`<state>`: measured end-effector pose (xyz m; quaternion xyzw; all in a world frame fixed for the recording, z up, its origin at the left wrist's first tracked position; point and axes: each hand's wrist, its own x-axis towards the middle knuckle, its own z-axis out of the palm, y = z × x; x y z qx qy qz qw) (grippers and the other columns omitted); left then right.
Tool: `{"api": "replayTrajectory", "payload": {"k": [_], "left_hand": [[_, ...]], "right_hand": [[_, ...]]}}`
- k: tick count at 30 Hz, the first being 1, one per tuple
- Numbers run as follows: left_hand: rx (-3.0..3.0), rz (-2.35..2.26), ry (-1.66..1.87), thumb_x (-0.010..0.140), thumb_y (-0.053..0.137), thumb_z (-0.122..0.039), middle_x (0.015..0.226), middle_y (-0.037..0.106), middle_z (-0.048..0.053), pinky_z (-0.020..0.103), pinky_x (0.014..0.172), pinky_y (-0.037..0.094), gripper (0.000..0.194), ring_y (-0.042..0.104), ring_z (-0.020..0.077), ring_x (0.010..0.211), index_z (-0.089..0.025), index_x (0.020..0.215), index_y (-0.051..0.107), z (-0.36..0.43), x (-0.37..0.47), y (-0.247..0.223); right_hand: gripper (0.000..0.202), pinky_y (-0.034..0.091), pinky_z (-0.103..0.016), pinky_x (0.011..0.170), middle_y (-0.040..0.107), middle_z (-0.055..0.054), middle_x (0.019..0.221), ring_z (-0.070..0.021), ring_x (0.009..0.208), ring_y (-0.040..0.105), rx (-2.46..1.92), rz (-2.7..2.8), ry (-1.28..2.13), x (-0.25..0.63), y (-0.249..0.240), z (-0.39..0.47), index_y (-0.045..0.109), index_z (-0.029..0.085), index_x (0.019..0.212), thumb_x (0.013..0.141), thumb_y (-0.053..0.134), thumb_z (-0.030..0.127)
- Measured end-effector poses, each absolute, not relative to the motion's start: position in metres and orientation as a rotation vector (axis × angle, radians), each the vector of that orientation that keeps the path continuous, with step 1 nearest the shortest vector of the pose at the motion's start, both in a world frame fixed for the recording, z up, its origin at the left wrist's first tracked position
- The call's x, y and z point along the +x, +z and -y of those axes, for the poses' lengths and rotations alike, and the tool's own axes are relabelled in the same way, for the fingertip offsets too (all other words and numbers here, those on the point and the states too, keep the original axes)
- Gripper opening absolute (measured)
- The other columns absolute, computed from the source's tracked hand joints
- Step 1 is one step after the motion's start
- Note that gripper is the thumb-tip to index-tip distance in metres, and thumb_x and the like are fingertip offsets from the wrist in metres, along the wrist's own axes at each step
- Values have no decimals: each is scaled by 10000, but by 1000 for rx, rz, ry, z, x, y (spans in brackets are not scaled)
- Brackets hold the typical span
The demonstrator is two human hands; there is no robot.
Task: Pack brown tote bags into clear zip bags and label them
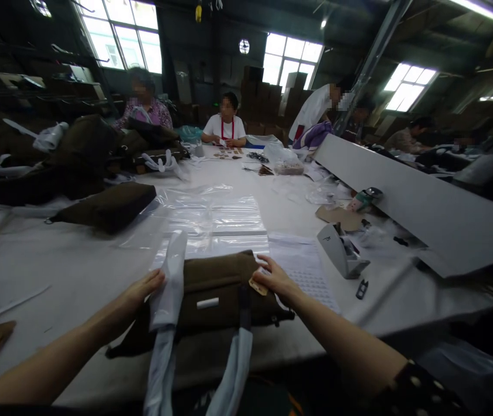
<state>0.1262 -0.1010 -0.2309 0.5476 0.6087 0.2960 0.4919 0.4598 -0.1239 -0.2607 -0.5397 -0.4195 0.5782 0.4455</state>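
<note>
A dark olive fabric bag (224,274) lies in front of me, with a small white label on its face. Its two handles are wrapped in white paper or foam; the left wrapped handle (171,289) stands partly up, and the ends hang over the table edge. My left hand (149,286) is closed at the bag's left side, fingertips against the wrapping; part of its grip is hidden. At the upper right corner my right hand (276,280) pinches a tan leather tag (258,287) against the bag.
Clear plastic bags (220,222) lie behind the bag. A printed sheet (302,268), a grey tape dispenser (342,251) and a long white board (419,202) are to the right. Dark bags (108,208) pile up at left. Several people work beyond.
</note>
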Motion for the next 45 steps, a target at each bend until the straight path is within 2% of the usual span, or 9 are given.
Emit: {"api": "replayTrajectory", "payload": {"k": [6,12,19,22,25,28,33,37,45], "left_hand": [[1667,-1458,1005,734,468,-618,1374,361,154,409,1106,202,661,295,298,1307,-128,1173,524,102,145,-282],[1851,-1509,985,797,490,-483,1371,334,71,435,1103,238,418,296,282,1306,-219,1112,568,150,146,-306],[1880,-1704,1126,792,545,-448,1326,407,94,493,1047,332,453,399,291,1237,-216,1179,510,127,157,-292],[2155,-1620,1343,827,542,-271,1334,405,67,458,1049,349,329,419,255,1231,-250,1155,523,130,173,-272],[2498,-1386,1219,871,437,-151,1335,455,46,419,1070,328,384,392,223,1265,-253,1238,477,132,190,-261],[2692,-1510,852,885,426,-298,1395,403,126,452,1082,277,529,266,272,1333,-120,1372,321,123,200,-264],[2863,-1607,469,834,400,-556,1448,283,170,495,1091,174,734,194,308,1354,-70,1377,310,99,200,-281],[2898,-1556,374,844,366,-563,1445,294,164,452,1088,176,716,220,288,1349,-75,1366,333,85,200,-297],[2901,-1518,421,849,397,-512,1450,286,161,469,1096,116,683,201,297,1353,-92,1381,311,73,202,-317]], "right_hand": [[862,474,-351,864,549,-60,1145,-196,967,573,-1234,1207,1274,460,-294,96,343,231,1267,505,747,238],[910,512,-318,725,524,-36,1086,-167,816,584,-1352,1038,1079,457,-328,168,312,273,1261,477,770,212],[459,477,-253,596,505,53,732,-108,602,525,-1423,1093,687,452,-322,162,446,219,1092,694,671,254],[333,495,-273,623,555,26,765,-124,638,549,-1253,1469,586,445,-295,133,513,229,1008,726,685,272],[280,477,-390,819,613,-45,891,-217,889,569,-1234,1897,347,432,-269,104,591,217,972,732,702,307],[366,333,-485,1013,540,-117,1216,-296,1219,396,-1327,2137,89,418,-258,89,580,188,1114,768,667,268],[477,174,-506,1093,365,-121,1410,-263,1324,274,-1399,2461,90,398,-265,89,384,163,1347,887,466,261],[656,51,-541,1091,241,-131,1464,-301,1356,165,-1449,2578,150,394,-280,79,311,186,1390,835,513,470],[662,-2,-511,1093,166,-90,1489,-275,1373,97,-1491,2556,81,396,-306,69,253,230,1412,838,487,462]]}}
